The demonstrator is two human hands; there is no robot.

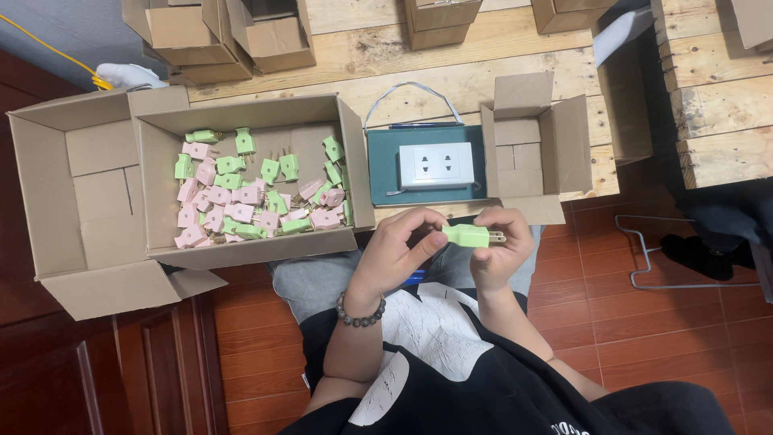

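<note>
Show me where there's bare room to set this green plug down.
Both the left hand and right hand hold the green plug. Free: the small open box right of the white socket, and the large empty carton far left. Crowded: the plug-filled box.

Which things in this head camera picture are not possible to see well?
- Green plug: head view, both ends covered by the left hand and right hand.
- Lower plugs in the big box: buried under the pile.
- Top boxes: cut by the upper edge.
- White socket: holes too small.
</note>
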